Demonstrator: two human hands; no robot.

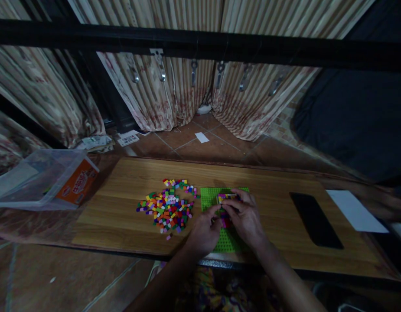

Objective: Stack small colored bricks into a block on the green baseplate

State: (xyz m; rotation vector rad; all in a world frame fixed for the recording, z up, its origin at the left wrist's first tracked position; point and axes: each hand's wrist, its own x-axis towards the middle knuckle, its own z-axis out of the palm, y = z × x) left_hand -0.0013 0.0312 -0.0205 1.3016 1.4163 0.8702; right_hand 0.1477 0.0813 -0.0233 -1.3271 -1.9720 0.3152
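Note:
A green studded baseplate lies on a low wooden table. A small build of coloured bricks stands on its upper middle. My left hand rests on the plate's lower left, fingertips pinched at the build. My right hand lies over the plate's right half, its fingers curled on the build's bricks. Whether either hand holds a loose brick is hidden. A pile of small coloured bricks is spread on the table just left of the plate.
A black phone and a white sheet lie at the table's right. A clear plastic box with an orange package sits at the left. Curtains and a black bar are behind. Tiled floor surrounds the table.

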